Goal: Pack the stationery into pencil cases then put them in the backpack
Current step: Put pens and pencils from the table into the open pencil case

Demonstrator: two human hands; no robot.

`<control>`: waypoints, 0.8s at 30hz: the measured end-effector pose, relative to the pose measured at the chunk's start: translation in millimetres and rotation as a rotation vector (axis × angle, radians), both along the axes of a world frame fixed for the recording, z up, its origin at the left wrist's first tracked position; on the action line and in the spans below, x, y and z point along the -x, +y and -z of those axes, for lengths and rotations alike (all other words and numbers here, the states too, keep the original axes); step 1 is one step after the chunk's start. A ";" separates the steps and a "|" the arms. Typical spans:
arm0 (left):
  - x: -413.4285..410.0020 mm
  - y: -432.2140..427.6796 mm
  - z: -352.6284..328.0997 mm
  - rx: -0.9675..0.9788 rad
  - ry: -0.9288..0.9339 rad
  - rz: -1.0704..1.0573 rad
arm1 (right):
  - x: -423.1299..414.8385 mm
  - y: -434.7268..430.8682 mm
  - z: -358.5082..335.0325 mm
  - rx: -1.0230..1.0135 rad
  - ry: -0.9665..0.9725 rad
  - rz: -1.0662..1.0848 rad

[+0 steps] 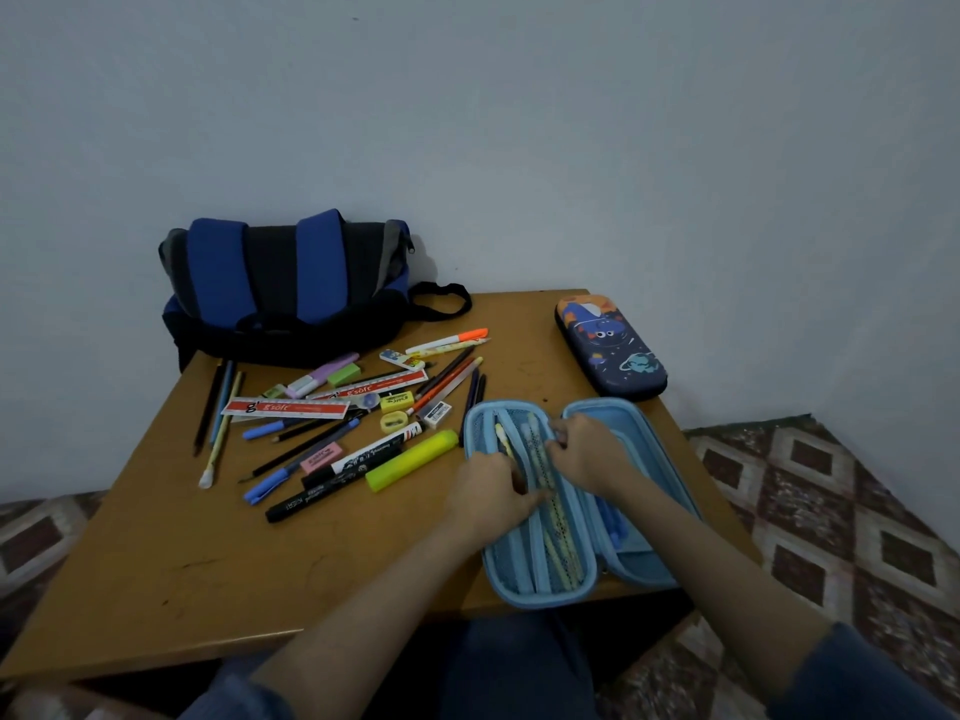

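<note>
Our brown wooden surface (156, 589) shows bare wood along its near left edge. The blue and black fabric backpack (280, 288) sits at the far left corner, against the wall. The open light blue zip pencil case (670, 485) lies at the near right edge. Our left hand (488, 491) and right hand (587, 449) curl their grips at its mesh pocket; whether they pinch pens or mesh, we cannot tell. The closed dark blue space-print pencil case (613, 345) lies far right. A red and white ruler (285, 407) reads "g'soft".
</note>
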State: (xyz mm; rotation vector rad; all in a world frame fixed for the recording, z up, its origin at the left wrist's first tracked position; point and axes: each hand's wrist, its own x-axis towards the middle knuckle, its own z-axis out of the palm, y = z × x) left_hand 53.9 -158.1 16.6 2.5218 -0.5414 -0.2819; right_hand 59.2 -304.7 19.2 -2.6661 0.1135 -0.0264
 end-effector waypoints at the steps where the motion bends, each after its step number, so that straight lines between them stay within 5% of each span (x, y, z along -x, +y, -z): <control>1: 1.1 -0.5 0.4 -0.008 -0.002 0.002 | -0.1 -0.6 -0.2 -0.002 0.012 0.004; 18: 4.7 6.7 4.9 0.480 0.273 -0.145 | 8.7 4.6 -11.7 0.066 0.093 0.002; 24: -10.2 65.9 -2.2 0.431 -0.119 -0.272 | 4.5 5.7 -9.3 0.080 0.111 0.026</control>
